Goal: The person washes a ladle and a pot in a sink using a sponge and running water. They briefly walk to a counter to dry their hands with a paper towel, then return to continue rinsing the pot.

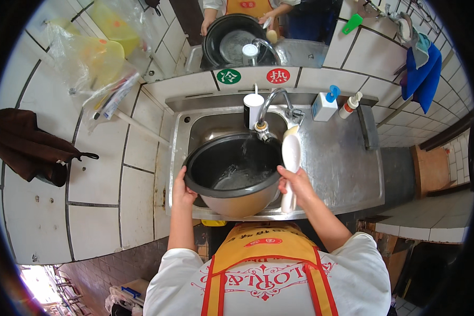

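A large dark-lined metal cooking pot (237,201) is tilted over the steel sink basin (205,122), its mouth under the tap (264,135). Water runs from the tap into it, and some lies at its bottom. My left hand (185,189) grips the rim on the left side. My right hand (298,183) holds the right rim with the thumb. Between that hand and the pot stands a white plastic rice paddle (291,152), its handle under the fingers. Partly hidden behind the paddle's head is a pale yellowish object (290,131).
A white cylinder (253,106) stands behind the basin. Two pump bottles, one with a blue top (325,104) and one with a white top (349,106), stand at the back right. A mirror rises behind. A brown cloth (31,144) and plastic bags (102,79) hang at left, blue cloth (420,75) at right.
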Action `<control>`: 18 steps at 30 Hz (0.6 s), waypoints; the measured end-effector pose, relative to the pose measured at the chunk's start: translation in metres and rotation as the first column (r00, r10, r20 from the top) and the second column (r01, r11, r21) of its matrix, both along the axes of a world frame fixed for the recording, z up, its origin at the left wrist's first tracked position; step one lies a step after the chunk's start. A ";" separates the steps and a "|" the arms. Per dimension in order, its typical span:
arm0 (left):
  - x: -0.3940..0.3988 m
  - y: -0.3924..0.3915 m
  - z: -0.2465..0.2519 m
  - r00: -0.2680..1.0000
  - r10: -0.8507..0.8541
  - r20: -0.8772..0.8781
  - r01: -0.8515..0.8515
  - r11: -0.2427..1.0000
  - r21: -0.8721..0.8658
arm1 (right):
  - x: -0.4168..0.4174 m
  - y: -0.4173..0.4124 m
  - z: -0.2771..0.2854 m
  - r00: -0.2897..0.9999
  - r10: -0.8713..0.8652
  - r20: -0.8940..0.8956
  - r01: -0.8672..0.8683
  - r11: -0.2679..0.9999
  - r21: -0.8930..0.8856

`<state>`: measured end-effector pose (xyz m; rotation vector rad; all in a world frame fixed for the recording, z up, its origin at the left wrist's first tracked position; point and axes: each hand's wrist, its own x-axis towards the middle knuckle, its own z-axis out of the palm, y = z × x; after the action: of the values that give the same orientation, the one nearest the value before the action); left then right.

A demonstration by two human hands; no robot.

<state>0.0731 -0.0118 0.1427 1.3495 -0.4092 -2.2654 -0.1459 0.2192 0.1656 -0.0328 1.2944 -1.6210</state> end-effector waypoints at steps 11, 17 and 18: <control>-0.038 -0.015 -0.078 0.995 -0.095 0.031 0.091 0.990 0.105 | 0.007 -0.015 0.028 0.986 -0.139 -0.093 0.140 0.990 0.003; -0.056 -0.005 -0.092 0.362 -0.682 0.635 0.928 0.328 -0.176 | 0.014 -0.011 0.050 0.937 -0.194 -0.290 0.194 0.981 -0.031; -0.065 -0.008 -0.104 0.203 -0.747 0.633 0.979 0.137 -0.153 | 0.018 -0.013 0.057 0.929 -0.163 -0.333 0.170 0.985 -0.008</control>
<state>0.0084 -0.0201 0.0387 1.3727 -2.4876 -2.1746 -0.1281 0.2066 0.2224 -0.1970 1.6088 -1.8008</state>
